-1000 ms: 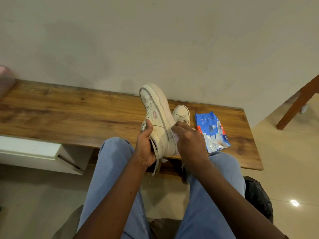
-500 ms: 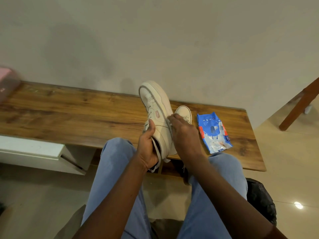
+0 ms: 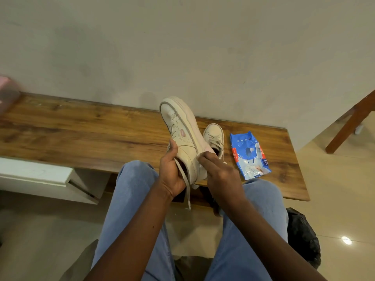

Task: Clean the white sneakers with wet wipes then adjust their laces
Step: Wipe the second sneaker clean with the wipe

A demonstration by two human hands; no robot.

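Observation:
My left hand (image 3: 171, 173) grips the heel end of a white sneaker (image 3: 180, 128), which is tilted on its side with the toe pointing away above the wooden bench (image 3: 81, 136). A loose lace (image 3: 185, 185) hangs down from it. My right hand (image 3: 217, 169) pinches a white wet wipe (image 3: 200, 175) against the sneaker's sole edge near the heel. The second white sneaker (image 3: 214, 136) stands on the bench just behind my right hand, partly hidden. A blue wet wipes pack (image 3: 249, 155) lies flat to its right.
The bench runs along a plain wall. A pink box (image 3: 8, 92) sits at its far left end, a white drawer unit (image 3: 40, 175) below. A wooden chair leg (image 3: 351, 122) stands at right, a black bag (image 3: 304, 238) on the tiled floor by my knee.
My right hand slid up along the sneaker's sole edge half a second ago and has come back down toward the heel. My left hand keeps its hold; the sneaker stays tilted.

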